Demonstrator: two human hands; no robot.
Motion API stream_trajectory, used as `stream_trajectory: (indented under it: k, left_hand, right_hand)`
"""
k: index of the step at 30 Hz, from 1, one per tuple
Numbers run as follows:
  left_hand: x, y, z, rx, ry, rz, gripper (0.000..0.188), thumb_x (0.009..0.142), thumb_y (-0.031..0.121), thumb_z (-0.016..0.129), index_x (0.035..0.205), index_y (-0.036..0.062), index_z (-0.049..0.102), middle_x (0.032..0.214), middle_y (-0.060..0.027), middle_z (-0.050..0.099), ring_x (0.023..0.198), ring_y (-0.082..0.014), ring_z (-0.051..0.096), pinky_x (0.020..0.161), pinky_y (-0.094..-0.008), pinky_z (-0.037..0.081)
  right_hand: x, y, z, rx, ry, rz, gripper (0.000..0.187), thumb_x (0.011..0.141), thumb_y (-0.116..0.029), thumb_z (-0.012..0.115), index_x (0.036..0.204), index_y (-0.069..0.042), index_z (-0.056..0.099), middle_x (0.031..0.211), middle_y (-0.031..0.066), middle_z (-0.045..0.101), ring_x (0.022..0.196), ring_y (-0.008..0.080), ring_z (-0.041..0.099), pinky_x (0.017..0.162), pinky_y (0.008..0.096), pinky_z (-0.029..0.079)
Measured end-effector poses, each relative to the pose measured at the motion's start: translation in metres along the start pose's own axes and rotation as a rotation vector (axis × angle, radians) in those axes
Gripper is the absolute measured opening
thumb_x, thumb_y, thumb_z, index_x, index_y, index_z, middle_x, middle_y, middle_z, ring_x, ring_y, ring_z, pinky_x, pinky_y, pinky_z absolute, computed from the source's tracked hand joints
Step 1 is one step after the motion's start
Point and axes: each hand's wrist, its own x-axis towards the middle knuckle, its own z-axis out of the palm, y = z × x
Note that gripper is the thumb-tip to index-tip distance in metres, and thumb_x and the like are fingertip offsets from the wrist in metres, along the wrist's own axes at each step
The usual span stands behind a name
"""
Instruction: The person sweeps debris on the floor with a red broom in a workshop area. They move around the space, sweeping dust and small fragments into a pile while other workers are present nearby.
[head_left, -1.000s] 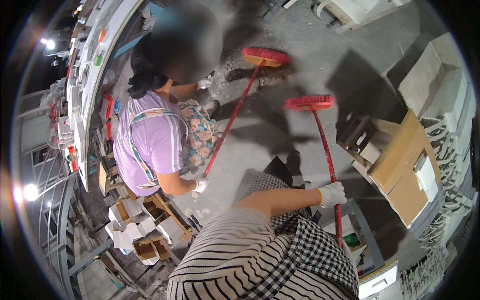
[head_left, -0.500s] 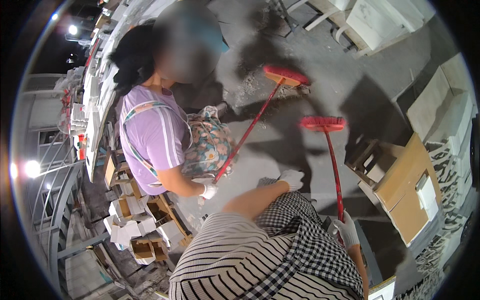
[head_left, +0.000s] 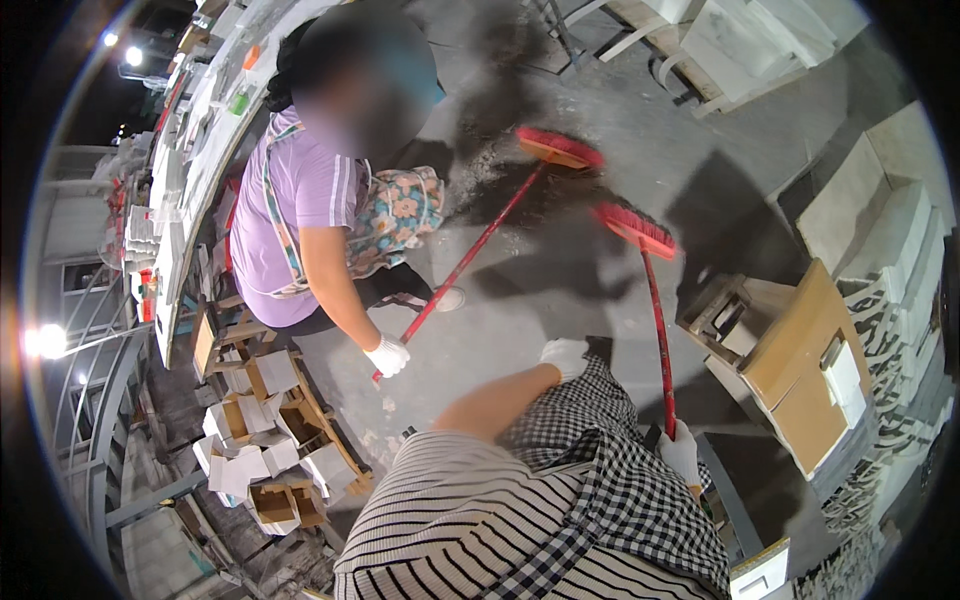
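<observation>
My right hand [head_left: 680, 455], in a white glove, is closed round the upper end of a red broom handle [head_left: 658, 330]. The bristled head of this broom [head_left: 636, 231] is on the grey floor ahead, slightly blurred and slanting down to the right. Against the checkered apron [head_left: 600, 400] at my leg is my gloved left hand [head_left: 566, 358]; no tool shows at it, and its fingers are not clear. A second red broom [head_left: 560, 148] lies beyond mine, its handle in the white-gloved hand [head_left: 388, 355] of another person at the left. Pale debris and dark dust [head_left: 490, 170] lie near that broom head.
Cardboard boxes [head_left: 262, 440] crowd the lower left. A long table [head_left: 225, 150] with stacked white pieces runs behind the other person. To my right stand a wooden cabinet-like piece [head_left: 800, 370] and a large pale bin [head_left: 880, 200]. Pale furniture [head_left: 735, 50] stands at the far right.
My broom head has turned to a steeper slant and shifted slightly left. The other person has bent lower, their gloved hand and broom moving left. My grip on the handle stays.
</observation>
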Motion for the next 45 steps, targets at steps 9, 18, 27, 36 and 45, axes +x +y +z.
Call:
stream_trajectory:
  k: [9,18,27,36,45]
  left_hand:
    - [0.0,0.155,0.014,0.203,0.411,1.062,0.026,0.084,0.022,0.059,0.108,0.0116,0.062,0.085,-0.0098,0.063,0.088,-0.0277,0.064,0.085,-0.0439,0.046]
    - [0.033,0.189,0.007,0.46,0.209,0.894,0.008,0.087,0.022,0.059,0.087,0.0187,0.067,0.077,-0.0057,0.068,0.084,-0.0256,0.067,0.081,-0.042,0.048]
    - [0.047,0.209,-0.031,0.211,0.489,0.76,0.01,0.071,0.015,0.07,0.08,0.0122,0.067,0.07,-0.01,0.064,0.074,-0.0304,0.065,0.068,-0.0425,0.048]
    - [0.041,0.235,-0.015,0.088,0.572,0.764,0.009,0.076,0.014,0.063,0.081,0.0144,0.07,0.071,-0.0124,0.066,0.072,-0.0333,0.066,0.067,-0.0469,0.051]
    - [0.065,0.192,-0.081,-0.441,0.56,0.575,0.016,0.088,0.014,0.063,0.097,0.0016,0.068,0.087,-0.0089,0.068,0.081,-0.0175,0.065,0.076,-0.031,0.052]
  right_hand:
    - [-0.008,-0.072,-0.053,0.666,-0.211,0.096,0.045,0.09,-0.013,0.056,0.133,0.002,0.053,0.091,0.0017,0.062,0.067,0.0076,0.054,0.059,0.0221,0.044]
    - [-0.073,-0.073,-0.074,1.209,-0.082,0.311,0.059,0.099,-0.051,0.049,0.139,-0.008,0.049,0.083,0.0017,0.059,0.061,0.0078,0.053,0.051,0.0204,0.043]
    - [-0.045,0.01,-0.079,1.505,0.15,0.39,0.072,0.094,-0.056,0.056,0.143,-0.005,0.042,0.102,0.0015,0.06,0.076,0.0099,0.057,0.065,0.0219,0.05]
    - [0.084,0.095,-0.088,1.811,0.067,0.138,0.051,0.097,-0.04,0.056,0.139,-0.011,0.047,0.128,0.0062,0.056,0.104,0.0232,0.056,0.095,0.0393,0.045]
    - [0.125,0.061,-0.089,1.983,0.292,0.499,0.069,0.085,-0.054,0.07,0.135,-0.013,0.047,0.134,0.01,0.05,0.12,0.0283,0.047,0.1,0.0466,0.041]
